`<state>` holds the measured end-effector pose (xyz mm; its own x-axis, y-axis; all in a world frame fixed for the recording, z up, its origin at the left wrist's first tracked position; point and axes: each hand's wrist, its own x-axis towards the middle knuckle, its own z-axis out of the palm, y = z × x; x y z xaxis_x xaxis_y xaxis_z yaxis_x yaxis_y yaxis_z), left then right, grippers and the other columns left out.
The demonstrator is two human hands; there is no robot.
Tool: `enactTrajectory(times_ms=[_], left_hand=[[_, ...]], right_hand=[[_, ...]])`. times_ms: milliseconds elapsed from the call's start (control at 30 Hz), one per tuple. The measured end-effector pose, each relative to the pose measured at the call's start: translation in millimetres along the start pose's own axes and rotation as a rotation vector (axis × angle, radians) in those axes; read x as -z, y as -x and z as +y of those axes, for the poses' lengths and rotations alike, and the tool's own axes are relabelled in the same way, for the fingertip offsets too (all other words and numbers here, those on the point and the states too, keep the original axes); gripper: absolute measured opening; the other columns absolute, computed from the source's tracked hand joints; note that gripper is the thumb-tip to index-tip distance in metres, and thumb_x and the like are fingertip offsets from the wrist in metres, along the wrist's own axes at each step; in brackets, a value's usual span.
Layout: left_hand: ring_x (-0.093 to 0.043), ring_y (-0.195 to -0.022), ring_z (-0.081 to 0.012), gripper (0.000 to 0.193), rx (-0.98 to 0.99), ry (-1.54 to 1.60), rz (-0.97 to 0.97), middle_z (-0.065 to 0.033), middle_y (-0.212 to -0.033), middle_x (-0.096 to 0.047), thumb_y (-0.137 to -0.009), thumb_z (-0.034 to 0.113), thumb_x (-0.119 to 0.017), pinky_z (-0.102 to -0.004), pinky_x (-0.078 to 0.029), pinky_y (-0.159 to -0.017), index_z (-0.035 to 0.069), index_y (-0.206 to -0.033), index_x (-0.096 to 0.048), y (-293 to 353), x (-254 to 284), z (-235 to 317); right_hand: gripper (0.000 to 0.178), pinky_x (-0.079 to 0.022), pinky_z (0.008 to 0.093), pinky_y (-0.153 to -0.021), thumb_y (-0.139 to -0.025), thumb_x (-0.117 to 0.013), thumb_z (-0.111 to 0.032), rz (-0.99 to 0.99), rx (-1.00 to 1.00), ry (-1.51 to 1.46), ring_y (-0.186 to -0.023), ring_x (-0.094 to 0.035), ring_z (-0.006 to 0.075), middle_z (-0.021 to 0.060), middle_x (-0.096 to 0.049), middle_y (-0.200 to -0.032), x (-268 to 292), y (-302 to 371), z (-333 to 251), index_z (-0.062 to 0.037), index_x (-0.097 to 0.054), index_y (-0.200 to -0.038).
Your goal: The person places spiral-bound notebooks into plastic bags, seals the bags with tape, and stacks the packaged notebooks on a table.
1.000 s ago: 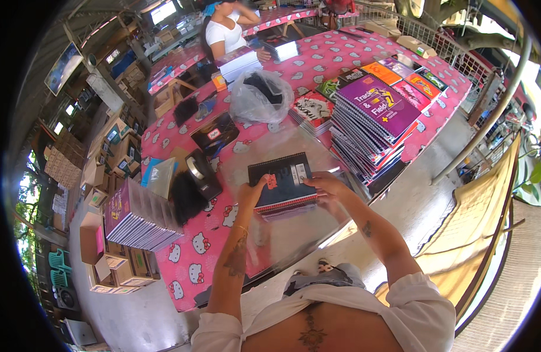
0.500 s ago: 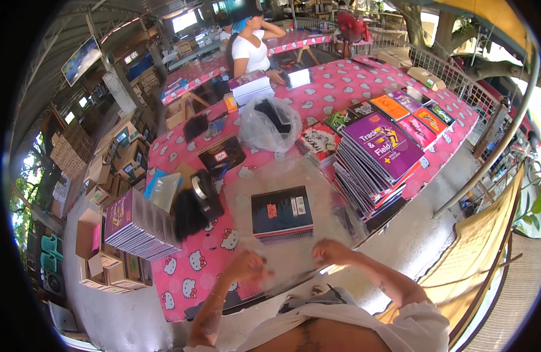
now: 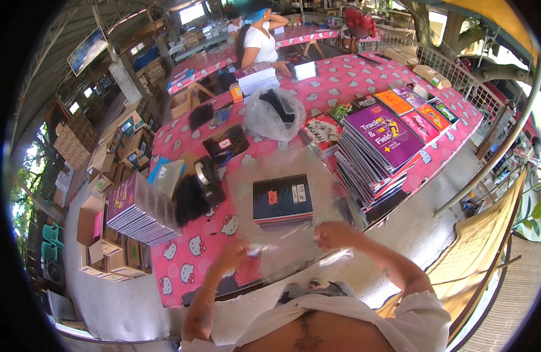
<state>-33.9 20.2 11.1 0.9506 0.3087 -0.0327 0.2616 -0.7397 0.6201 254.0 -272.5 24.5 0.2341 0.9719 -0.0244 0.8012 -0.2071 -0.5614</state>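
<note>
A stack of dark-covered spiral notebooks (image 3: 282, 198) lies on a sheet of clear plastic (image 3: 242, 202) at the near side of the table. My left hand (image 3: 233, 256) is closed on the plastic's near edge, to the left of the stack. To the right, my right hand (image 3: 335, 236) pinches the same edge, its fingers together. The film between my hands is shiny and hard to make out. Neither hand touches the notebooks.
A tape dispenser (image 3: 207, 180) and a leaning row of purple notebooks (image 3: 138, 211) stand left. Purple spiral notebooks (image 3: 383, 136) are piled right, beside colourful ones. A clear bag (image 3: 274, 114) holds black material. Across the pink table (image 3: 194, 243), a person (image 3: 260, 46) touches another stack.
My hands have moved slightly apart and away from my body, with the plastic edge between them. The notebook stack stays on the sheet; the whole view has shifted a little.
</note>
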Motion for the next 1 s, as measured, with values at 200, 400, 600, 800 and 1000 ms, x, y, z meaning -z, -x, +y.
enactTrajectory(times_ms=[200, 400, 600, 800, 1000], left_hand=[[-0.062, -0.08, -0.0078, 0.014, 0.236, 0.201, 0.357, 0.0014, -0.085, -0.065, -0.092, 0.013, -0.065, -0.0259, -0.051, -0.074, 0.005, -0.102, -0.069, -109, 26, -35], [-0.064, -0.082, -0.0111, 0.019, 0.205, 0.709, 0.139, -0.0014, -0.089, -0.066, -0.092, 0.018, -0.067, -0.0255, -0.053, -0.074, 0.006, -0.107, -0.065, -137, 50, -59], [-0.068, -0.093, -0.0222, 0.026, 0.478, 0.848, 0.069, -0.0119, -0.102, -0.068, -0.092, 0.022, -0.065, -0.0376, -0.056, -0.083, 0.003, -0.108, -0.06, -156, 40, -67], [-0.066, -0.095, -0.0361, 0.02, 0.585, 1.239, -0.088, -0.0218, -0.103, -0.066, -0.091, 0.02, -0.062, -0.0489, -0.055, -0.088, 0.004, -0.102, -0.058, -163, 17, -71], [-0.064, -0.108, -0.039, 0.024, 0.554, 1.191, -0.181, -0.0229, -0.109, -0.066, -0.091, 0.021, -0.059, -0.0488, -0.052, -0.094, 0.003, -0.106, -0.053, -167, 16, -60]], right_hand=[[0.019, -0.051, 0.0309, -0.071, -0.092, -0.065, -0.022, 0.744, -0.196, -0.964, -0.082, -0.066, 0.0185, 0.0062, -0.068, -0.088, 19, -51, 72, -0.0077, -0.068, -0.104], [0.026, -0.052, 0.0313, -0.074, -0.088, -0.068, -0.017, 0.441, -0.254, -1.283, -0.092, -0.066, 0.0161, 0.0043, -0.067, -0.095, 2, -51, 104, -0.0093, -0.062, -0.112], [0.033, -0.052, 0.0426, -0.088, -0.092, -0.065, -0.028, 0.373, -0.631, -1.371, -0.097, -0.068, 0.0241, 0.0113, -0.069, -0.106, 19, -73, 82, -0.0069, -0.054, -0.115], [0.027, -0.054, 0.0428, -0.088, -0.098, -0.058, -0.022, 0.142, -0.622, -1.413, -0.111, -0.066, 0.0302, 0.0188, -0.064, -0.125, 14, -88, 91, -0.0054, -0.05, -0.117], [0.022, -0.056, 0.0395, -0.083, -0.099, -0.056, -0.02, 0.16, -0.67, -1.36, -0.108, -0.067, 0.0292, 0.018, -0.064, -0.125, 6, -94, 102, -0.007, -0.05, -0.115]])
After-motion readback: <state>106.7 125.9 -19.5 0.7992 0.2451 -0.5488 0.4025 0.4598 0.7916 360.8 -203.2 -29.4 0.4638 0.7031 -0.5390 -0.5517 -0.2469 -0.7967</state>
